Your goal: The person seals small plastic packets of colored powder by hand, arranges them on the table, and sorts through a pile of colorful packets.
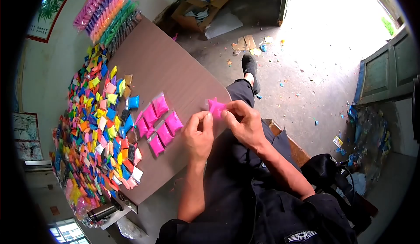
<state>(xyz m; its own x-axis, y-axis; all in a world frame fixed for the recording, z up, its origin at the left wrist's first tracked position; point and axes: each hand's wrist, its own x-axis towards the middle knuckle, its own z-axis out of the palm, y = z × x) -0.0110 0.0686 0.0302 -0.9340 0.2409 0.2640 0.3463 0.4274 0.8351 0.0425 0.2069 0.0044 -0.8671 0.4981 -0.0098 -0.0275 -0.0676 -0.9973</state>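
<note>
Pinching a pink packet (215,107) between left hand (199,134) and right hand (246,125), both narrowed, by the worktop's (162,64) right edge, right of other pink packets (165,134) (lying flat). Could split from hard squeezing, or fall from loose pinching.

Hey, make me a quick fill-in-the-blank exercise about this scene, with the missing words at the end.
1. The right hand pinches a packet coloured ____.
2. The multicoloured heap lies on the ____.
3. The open cardboard box stands on the ____.
4. The shoe is ____ in colour.

Missing words: pink; table; floor; black.
</note>
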